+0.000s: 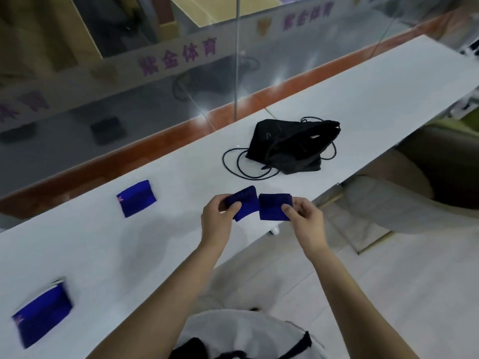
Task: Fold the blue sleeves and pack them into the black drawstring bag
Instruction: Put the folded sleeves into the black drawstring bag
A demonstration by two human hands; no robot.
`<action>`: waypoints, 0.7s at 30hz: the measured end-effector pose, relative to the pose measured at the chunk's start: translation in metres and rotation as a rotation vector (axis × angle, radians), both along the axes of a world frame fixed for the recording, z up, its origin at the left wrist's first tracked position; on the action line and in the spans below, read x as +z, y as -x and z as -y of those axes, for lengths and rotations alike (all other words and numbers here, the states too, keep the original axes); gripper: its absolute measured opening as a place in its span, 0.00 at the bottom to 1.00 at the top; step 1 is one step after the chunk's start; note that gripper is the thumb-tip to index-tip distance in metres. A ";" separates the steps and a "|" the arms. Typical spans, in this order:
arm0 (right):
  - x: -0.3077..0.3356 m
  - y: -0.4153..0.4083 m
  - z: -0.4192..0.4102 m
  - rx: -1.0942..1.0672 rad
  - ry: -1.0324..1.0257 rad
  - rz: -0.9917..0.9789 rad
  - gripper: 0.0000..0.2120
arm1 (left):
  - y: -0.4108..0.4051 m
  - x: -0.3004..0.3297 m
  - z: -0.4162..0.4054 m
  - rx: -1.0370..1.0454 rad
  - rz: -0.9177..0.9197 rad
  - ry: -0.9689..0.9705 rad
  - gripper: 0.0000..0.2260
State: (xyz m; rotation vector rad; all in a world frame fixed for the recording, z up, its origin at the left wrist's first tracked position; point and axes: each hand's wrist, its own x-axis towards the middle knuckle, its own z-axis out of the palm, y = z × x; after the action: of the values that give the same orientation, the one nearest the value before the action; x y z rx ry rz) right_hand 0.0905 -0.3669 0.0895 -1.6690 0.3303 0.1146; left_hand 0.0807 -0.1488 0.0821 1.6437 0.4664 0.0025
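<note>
Setting: I see a long white table (363,99) running beside a glass partition.
Grip: my left hand (216,218) and right hand (305,216) each pinch one end of a blue sleeve (259,204), bent mid-fold above the table edge.
Key relation: the black drawstring bag (290,146) lies beyond the grip, slightly right; I judge the right hand nearer.
Count: three sleeves, with a folded sleeve (136,198) and another sleeve (42,310) left; one bag.

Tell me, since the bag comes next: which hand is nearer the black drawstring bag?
Right. The right hand sits just below the black drawstring bag; the left hand is farther to its left.
</note>
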 end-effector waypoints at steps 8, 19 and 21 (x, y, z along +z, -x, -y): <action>0.008 -0.045 0.084 -0.094 -0.024 0.000 0.02 | -0.063 0.007 0.087 -0.109 0.017 -0.109 0.02; 0.005 -0.174 0.131 -0.115 0.076 -0.056 0.01 | -0.188 -0.006 0.138 -0.063 -0.042 -0.142 0.08; 0.003 -0.203 0.139 -0.119 0.120 -0.066 0.02 | -0.208 -0.008 0.146 -0.048 -0.062 -0.175 0.08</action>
State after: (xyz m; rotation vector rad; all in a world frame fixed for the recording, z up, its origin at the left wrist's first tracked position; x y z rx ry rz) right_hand 0.2935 -0.5059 0.0925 -1.7619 0.4935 0.0622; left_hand 0.2889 -0.2946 0.0738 1.8312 0.4848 -0.0448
